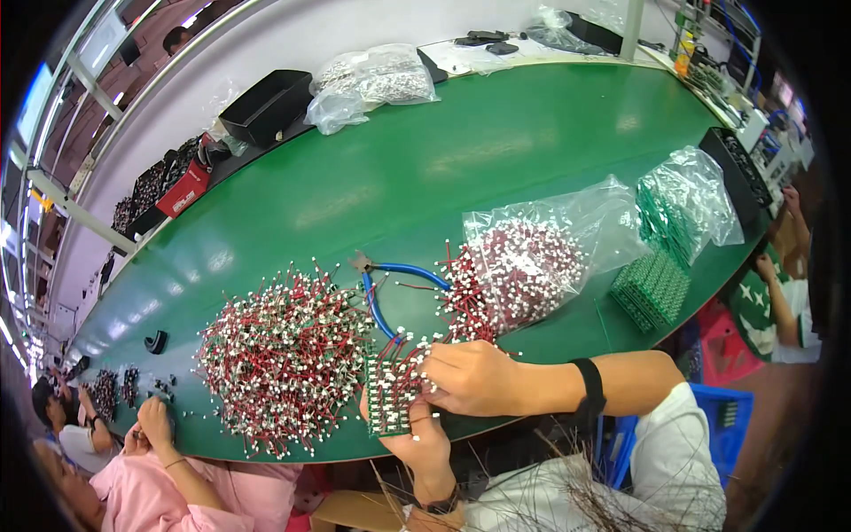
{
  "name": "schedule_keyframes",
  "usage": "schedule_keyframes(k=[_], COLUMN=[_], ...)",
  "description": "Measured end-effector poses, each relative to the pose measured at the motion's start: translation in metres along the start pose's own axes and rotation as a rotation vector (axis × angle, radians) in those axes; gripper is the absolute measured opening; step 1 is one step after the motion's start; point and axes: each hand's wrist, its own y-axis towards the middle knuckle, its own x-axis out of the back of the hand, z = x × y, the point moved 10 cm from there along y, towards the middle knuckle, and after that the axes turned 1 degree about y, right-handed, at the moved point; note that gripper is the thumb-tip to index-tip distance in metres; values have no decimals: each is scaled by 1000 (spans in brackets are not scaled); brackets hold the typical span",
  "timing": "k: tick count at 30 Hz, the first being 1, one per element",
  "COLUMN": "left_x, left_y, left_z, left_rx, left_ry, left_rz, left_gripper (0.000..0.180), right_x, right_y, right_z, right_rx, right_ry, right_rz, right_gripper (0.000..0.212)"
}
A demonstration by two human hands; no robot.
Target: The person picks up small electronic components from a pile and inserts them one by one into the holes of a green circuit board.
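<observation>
One heap of red-wired parts [284,359] lies at ten o'clock from the green board panel [386,406], which looks light and stiff, its white connectors [403,381] probably fragile: best held by its edges. The left hand [423,448] clasps it from five o'clock; at two, the right hand [470,377] bends its fingers over it, any pinch hidden.

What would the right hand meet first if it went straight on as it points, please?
Most likely the green circuit board held in the left hand; whether the right hand touches it is unclear.
</observation>
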Motion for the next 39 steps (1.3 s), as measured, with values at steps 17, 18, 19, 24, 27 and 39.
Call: schedule_keyframes(k=[17, 18, 19, 24, 27, 39], left_x=[-5, -4, -2, 0, 2, 2], left_y=[1, 1, -1, 1, -2, -1], left_z=[1, 2, 2, 3, 3, 6], left_rx=[2, 3, 5, 3, -18, 33], left_ry=[-32, -32, -31, -12, 55, 59], left_rz=[36, 37, 35, 29, 19, 59], left_gripper=[46, 47, 47, 47, 47, 48], right_x=[-4, -7, -7, -7, -8, -7], right_y=[0, 0, -1, -1, -1, -2], right_z=[-8, -11, -9, -5, -5, -8], right_rx=[-28, -34, -34, -30, -19, -82], right_ry=[-91, -121, -120, -72, 2, -95], right_rz=[71, 81, 83, 118, 117, 125], right_gripper=[16, 16, 16, 19, 17, 15])
